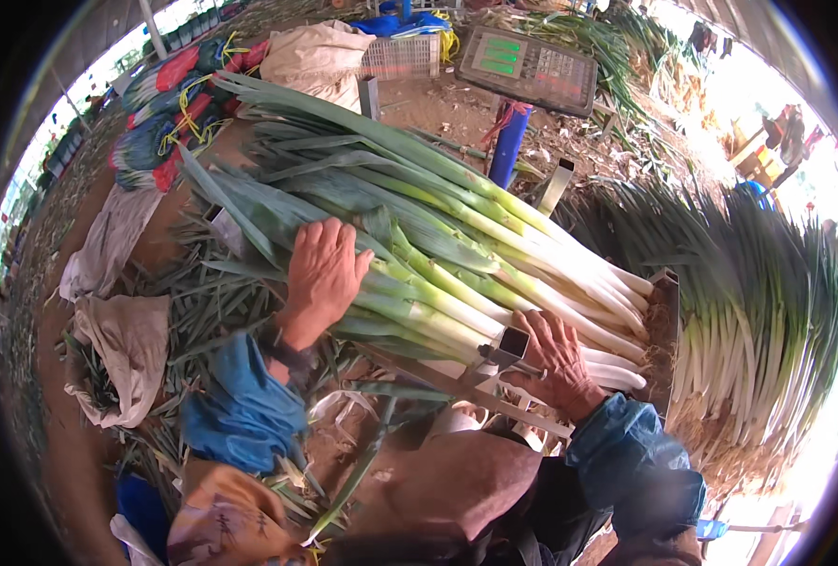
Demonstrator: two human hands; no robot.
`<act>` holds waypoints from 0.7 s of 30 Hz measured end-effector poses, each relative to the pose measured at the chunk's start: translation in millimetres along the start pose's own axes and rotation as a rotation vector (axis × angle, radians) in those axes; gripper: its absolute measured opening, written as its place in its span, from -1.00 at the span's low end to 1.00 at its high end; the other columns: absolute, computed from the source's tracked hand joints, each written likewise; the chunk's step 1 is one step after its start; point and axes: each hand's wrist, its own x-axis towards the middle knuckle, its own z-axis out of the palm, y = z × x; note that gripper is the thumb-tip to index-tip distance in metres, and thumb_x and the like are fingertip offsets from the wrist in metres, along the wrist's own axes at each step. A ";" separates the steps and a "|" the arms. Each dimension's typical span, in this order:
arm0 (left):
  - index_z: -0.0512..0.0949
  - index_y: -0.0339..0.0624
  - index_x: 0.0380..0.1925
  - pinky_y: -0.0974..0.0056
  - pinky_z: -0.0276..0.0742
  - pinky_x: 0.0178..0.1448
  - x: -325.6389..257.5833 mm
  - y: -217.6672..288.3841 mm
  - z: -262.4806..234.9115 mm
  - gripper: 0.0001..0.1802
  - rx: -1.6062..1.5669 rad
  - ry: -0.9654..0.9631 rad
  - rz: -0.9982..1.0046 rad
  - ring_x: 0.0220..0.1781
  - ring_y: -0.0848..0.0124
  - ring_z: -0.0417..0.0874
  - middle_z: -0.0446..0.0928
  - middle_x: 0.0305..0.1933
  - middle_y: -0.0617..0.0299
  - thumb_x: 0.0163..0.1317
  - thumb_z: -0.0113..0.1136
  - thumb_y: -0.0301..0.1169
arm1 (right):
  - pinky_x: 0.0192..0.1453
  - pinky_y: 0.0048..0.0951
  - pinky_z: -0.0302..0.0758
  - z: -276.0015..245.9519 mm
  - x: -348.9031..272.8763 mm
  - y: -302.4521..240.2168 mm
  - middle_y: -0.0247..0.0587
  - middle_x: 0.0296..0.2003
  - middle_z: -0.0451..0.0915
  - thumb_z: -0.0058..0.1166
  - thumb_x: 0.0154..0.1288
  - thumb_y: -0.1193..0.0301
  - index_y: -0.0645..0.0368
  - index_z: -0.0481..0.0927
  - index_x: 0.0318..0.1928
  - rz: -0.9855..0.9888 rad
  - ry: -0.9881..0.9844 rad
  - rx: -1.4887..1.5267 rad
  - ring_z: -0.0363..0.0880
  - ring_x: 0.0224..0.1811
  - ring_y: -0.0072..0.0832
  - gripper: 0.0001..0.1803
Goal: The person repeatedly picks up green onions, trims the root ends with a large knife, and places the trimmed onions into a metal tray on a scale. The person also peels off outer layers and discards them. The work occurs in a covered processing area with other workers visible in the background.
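Observation:
A thick bundle of leeks lies across a metal rack, its green leaves toward the far left and its white stems toward the right. The stem ends are by the rack's upright end plate. My left hand rests flat on the green part, fingers stretched out. Over the near white stems lies my right hand, fingers extended, its thumb beside a square metal post. Neither hand is closed around a stalk. Both forearms wear blue sleeves.
A scale display on a blue post stands beyond the rack. Many leeks are piled on the right. Wrapped bundles tied with yellow string lie far left, near a pale sack. Loose leaves litter the ground.

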 end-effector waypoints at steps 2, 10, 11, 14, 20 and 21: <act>0.47 -0.17 -0.25 0.13 0.34 0.05 5.7 -0.1 -2.6 -0.64 -0.024 -0.028 -0.044 -0.09 0.15 0.45 0.47 -0.18 0.11 0.16 0.22 -0.12 | 0.21 0.05 0.24 -0.9 2.0 -1.8 0.07 0.23 0.27 0.32 -0.05 -0.01 0.21 0.15 0.37 -0.015 0.008 -0.012 0.22 0.28 0.02 0.04; 0.55 -0.25 -0.21 0.02 0.33 0.12 60.9 16.8 -15.7 -0.34 -0.029 -0.292 -0.181 -0.01 0.06 0.55 0.60 -0.16 -0.06 -0.11 0.37 0.10 | 0.16 -0.01 0.29 -2.8 0.4 -11.1 -0.03 0.16 0.35 0.38 -0.17 0.05 0.19 0.23 0.32 0.020 0.113 -0.026 0.30 0.20 -0.06 0.03; 0.55 -0.26 -0.20 0.01 0.33 0.14 65.3 17.4 -15.2 -0.31 -0.053 -0.342 -0.208 0.02 0.04 0.56 0.60 -0.14 -0.09 -0.16 0.39 0.11 | 0.15 -0.02 0.30 -2.2 -0.4 -12.4 -0.04 0.14 0.36 0.39 -0.18 0.06 0.18 0.25 0.31 0.030 0.135 -0.037 0.31 0.19 -0.08 0.02; 0.65 -0.19 -0.40 0.03 0.40 0.04 74.4 14.7 -13.2 -0.72 -0.081 -0.411 -0.210 -0.12 0.07 0.66 0.65 -0.28 -0.05 -0.05 0.26 -0.22 | 0.12 -0.06 0.32 -0.9 -1.4 -16.4 -0.09 0.08 0.41 0.39 -0.18 0.08 0.16 0.34 0.24 0.065 0.225 -0.072 0.36 0.14 -0.13 -0.07; 0.59 -0.26 -0.32 -0.10 0.51 -0.08 93.3 10.0 -10.1 -0.77 -0.145 -0.277 -0.277 -0.10 -0.14 0.61 0.61 -0.18 -0.14 0.01 0.06 -0.44 | 0.11 -0.06 0.32 -3.4 -4.3 -17.1 -0.11 0.05 0.41 0.39 -0.17 0.07 0.15 0.35 0.23 0.102 0.175 -0.046 0.37 0.10 -0.16 -0.09; 0.59 -0.25 -0.33 -0.09 0.51 -0.09 100.3 9.3 -11.2 -0.78 -0.180 -0.252 -0.175 -0.11 -0.14 0.61 0.61 -0.19 -0.16 0.02 0.06 -0.44 | 0.10 -0.06 0.32 -4.0 -4.4 -16.6 -0.11 0.04 0.41 0.38 -0.17 0.07 0.15 0.35 0.23 0.109 0.165 -0.039 0.37 0.09 -0.17 -0.08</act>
